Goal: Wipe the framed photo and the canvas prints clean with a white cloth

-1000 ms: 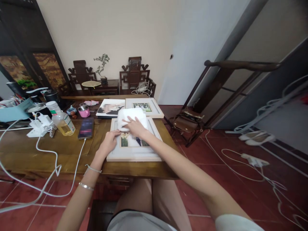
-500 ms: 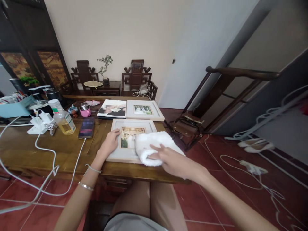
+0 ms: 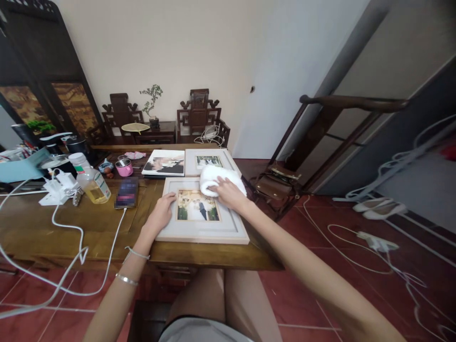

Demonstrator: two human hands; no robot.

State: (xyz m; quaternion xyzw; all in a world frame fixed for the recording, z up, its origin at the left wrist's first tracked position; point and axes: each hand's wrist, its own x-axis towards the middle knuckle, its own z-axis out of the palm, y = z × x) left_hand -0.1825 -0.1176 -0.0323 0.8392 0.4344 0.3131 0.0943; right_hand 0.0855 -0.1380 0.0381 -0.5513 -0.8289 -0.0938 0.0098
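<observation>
A white-framed photo point(image 3: 199, 228) lies flat on the wooden table point(image 3: 71, 228) in front of me. My left hand point(image 3: 162, 213) rests on the frame's left border, fingers spread flat, holding it down. My right hand point(image 3: 228, 192) presses a folded white towel point(image 3: 213, 175) onto the frame's far right corner. The fingers lie over the cloth and pin it down.
Behind the frame lie a second white framed photo point(image 3: 208, 161) and a frameless print point(image 3: 164, 163). To the left are a phone point(image 3: 126, 192) on a white cable, an oil bottle point(image 3: 90, 183), a pink cup point(image 3: 124, 167) and chargers point(image 3: 57, 187). Cables and shoes point(image 3: 377, 208) lie on the red floor.
The towel, under my right hand, went from the frame's top edge down to its near right corner, then back up to the far right corner. My left hand stayed on the left border.
</observation>
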